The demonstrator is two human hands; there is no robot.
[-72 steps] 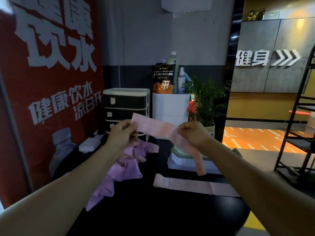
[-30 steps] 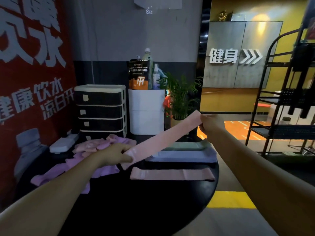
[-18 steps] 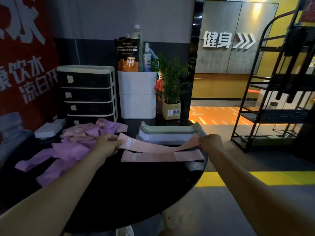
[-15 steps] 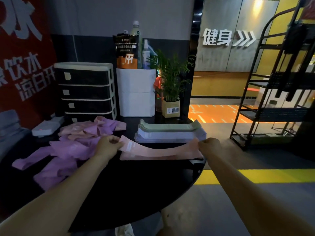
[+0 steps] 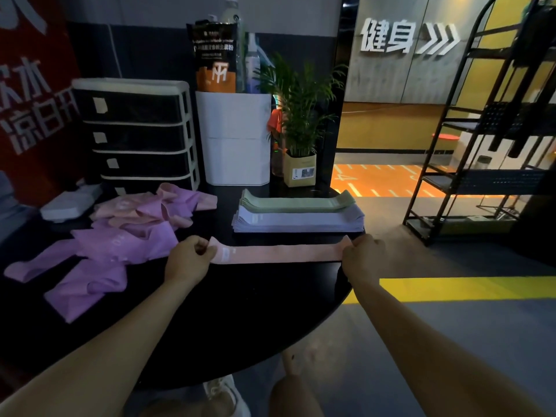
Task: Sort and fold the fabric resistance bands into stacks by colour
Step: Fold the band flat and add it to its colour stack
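At the far left of the round black bench, a white power strip lies near the red wall. Next to it sprawls a loose heap of unsorted bands, purple ones spread toward the bench edge and a few pink ones tangled on top at the back. Behind the heap stands a black drawer unit with white frames, and to its right a white box carrying a dark pouch and bottles.

The left hand is clenched around the left end of a pink band, fingers curled over the fabric just beside the purple heap. The pink band lies stretched flat across the bench toward the right, a small label showing near its left end. Whether another pink band lies beneath it cannot be told.

Just behind the pink band sit two neat stacks, touching each other: the lavender stack in front and the green stack behind it, partly resting on it. A potted plant stands behind them.

The right hand grasps the right end of the pink band at the bench's right edge, fingers closed on it. Farther right stands a black metal rack on the floor.
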